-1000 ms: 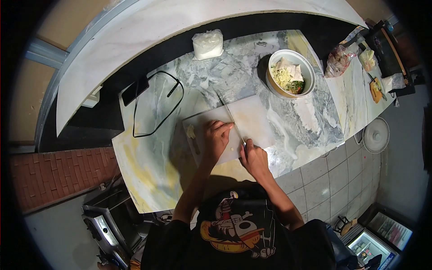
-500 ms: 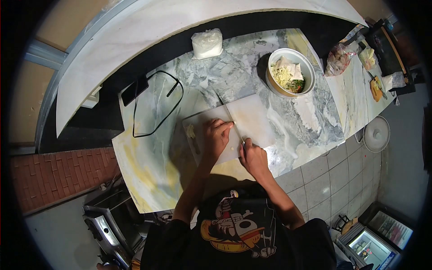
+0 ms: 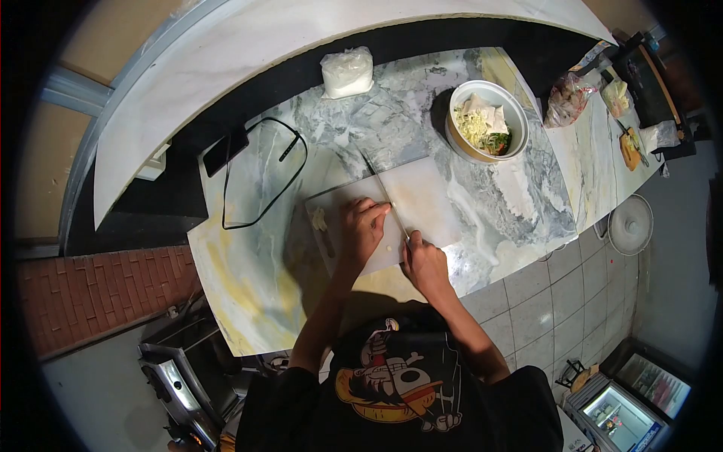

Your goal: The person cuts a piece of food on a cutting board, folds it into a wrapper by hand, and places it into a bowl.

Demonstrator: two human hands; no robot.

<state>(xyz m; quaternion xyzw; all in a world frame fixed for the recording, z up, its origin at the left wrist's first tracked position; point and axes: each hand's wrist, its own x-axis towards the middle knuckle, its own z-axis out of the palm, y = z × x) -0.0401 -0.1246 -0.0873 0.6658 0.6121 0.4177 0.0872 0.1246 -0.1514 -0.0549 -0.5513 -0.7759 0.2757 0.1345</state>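
My right hand (image 3: 427, 265) is closed around the handle of a knife (image 3: 384, 184). Its long thin blade lies across a whitish cutting board (image 3: 425, 196), with the tip reaching past the far edge. On the blade's left side, my left hand (image 3: 364, 230) is pinched closed, its fingertips right beside the blade. A tiny pale piece shows at those fingertips, too small to name. Several pale slivers (image 3: 318, 219) lie at the board's left side, and a small pale bit (image 3: 388, 248) sits between my hands.
A round tub (image 3: 488, 120) with shredded pale food, greens and a white packet stands at the back right. A bag of white powder (image 3: 347, 73) is at the back. A black strap (image 3: 226, 200) and dark phone (image 3: 226, 152) lie left. Farther right are a plastic bag (image 3: 566, 100) and pot lid (image 3: 630, 224).
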